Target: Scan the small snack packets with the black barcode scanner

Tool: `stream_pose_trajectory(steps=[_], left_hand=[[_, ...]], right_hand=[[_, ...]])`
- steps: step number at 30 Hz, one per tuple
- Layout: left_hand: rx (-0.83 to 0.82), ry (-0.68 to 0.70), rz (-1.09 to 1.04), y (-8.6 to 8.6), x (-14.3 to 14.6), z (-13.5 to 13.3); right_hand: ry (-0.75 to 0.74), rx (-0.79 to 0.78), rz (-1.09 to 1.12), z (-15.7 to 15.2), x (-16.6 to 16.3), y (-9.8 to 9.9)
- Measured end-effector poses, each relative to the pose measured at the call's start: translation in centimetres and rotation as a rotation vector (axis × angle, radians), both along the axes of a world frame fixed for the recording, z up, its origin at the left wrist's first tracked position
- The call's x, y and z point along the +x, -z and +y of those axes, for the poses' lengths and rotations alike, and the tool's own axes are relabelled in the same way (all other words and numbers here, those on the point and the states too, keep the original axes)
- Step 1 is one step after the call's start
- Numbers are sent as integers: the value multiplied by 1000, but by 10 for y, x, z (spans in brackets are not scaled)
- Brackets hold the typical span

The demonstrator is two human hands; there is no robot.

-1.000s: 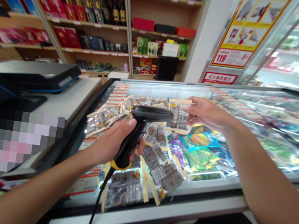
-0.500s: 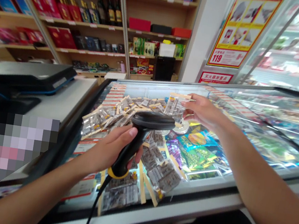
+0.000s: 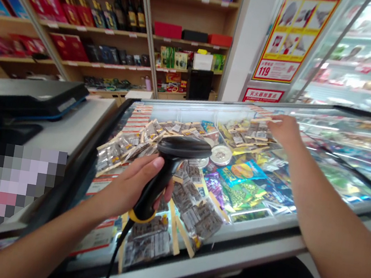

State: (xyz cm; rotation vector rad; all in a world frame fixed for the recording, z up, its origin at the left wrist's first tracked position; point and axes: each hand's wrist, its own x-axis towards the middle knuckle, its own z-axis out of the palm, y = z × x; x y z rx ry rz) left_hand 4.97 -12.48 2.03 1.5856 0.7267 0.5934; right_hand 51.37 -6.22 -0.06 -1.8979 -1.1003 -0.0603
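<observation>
My left hand is wrapped round the grip of a black barcode scanner with a yellow ring and a cable hanging from its base. The scanner head points right over the glass lid of a chest freezer. Many small clear snack packets with tan strips lie spread on the glass. My right hand reaches to the far right of the lid, lying on a pile of packets; its fingers are mostly hidden behind its back.
A grey counter with a black till device stands at left. Wooden shelves of red boxes and bottles line the back. A red and yellow poster hangs beside a glass-fronted chiller at right. Coloured bags show under the glass.
My right hand has carried the packet it held up before the scanner away to the far right pile on the lid. The scanner hand has hardly moved.
</observation>
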Motion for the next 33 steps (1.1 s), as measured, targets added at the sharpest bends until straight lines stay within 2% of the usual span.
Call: stream_pose_trajectory(steps=[3, 6, 8, 10, 14, 17, 19, 21, 26, 30, 33], left_hand=[[-14, -1, -15, 1, 0, 1], [-16, 5, -22, 1, 0, 1], [-15, 4, -29, 1, -1, 1], [-18, -10, -39, 2, -1, 2], [8, -44, -54, 2, 0, 4], [22, -61, -52, 0, 2, 5], [22, -61, -58, -1, 2, 5], [28, -56, -63, 0, 2, 5], [18, -42, -108, 5, 2, 6], [11, -43, -143, 7, 3, 8], [-1, -65, -165, 8, 4, 11]], right_hand=[[41, -46, -41, 3, 10, 7], [-21, -14, -166, 6, -8, 5], [-130, 45, -260, 9, -38, 5], [-233, 30, -273, 14, -78, 12], [-508, -143, -291, 18, -152, 42], [-485, -176, -355, 18, -177, 63], [-466, -183, -260, 19, -178, 69], [-509, -156, -99, 22, -174, 69], [-654, -15, 267, 20, -168, 55], [-682, -47, 518, 11, -176, 43], [-694, 40, 607, 6, -183, 37]])
